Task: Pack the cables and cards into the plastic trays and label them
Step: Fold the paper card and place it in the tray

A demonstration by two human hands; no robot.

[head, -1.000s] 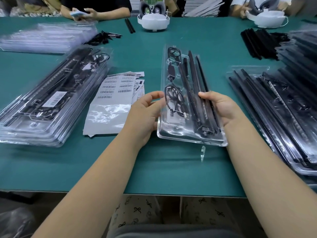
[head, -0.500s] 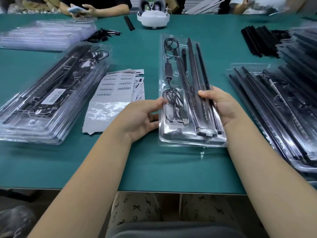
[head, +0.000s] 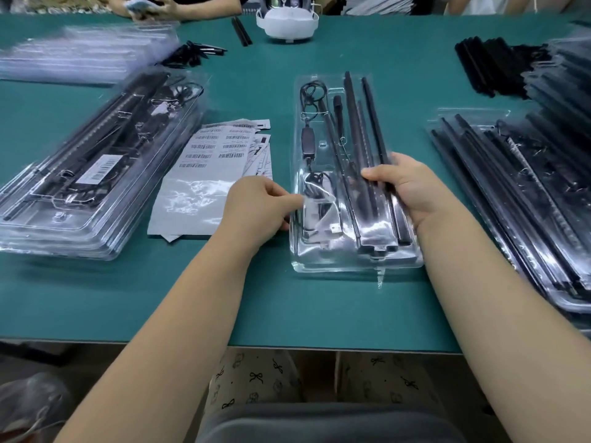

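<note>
Head camera, looking down at a green table (head: 319,302). A clear plastic tray (head: 353,174) lies flat in the middle, long side running away from the viewer. Inside it, thin black cables (head: 311,100) coil along the left side and long black strips (head: 358,129) lie side by side on the right. The right hand (head: 412,187) grasps the tray's right edge, thumb across the strips and fingers curled under the rim. The left hand (head: 259,206) rests at the tray's left edge, fingertips pinching at the clear plastic there; what exactly it pinches cannot be told.

Just left of the tray lies a sheet of barcode labels (head: 208,167). Farther left sits a stack of packed trays (head: 96,167), the top one labelled. More trays (head: 527,187) wait on the right.

The tray appears filled, so closing and labelling likely come next. To do this well, keep the right hand steadying the tray, press the plastic edges together evenly, and check that no cable loop sits across the rim.
</note>
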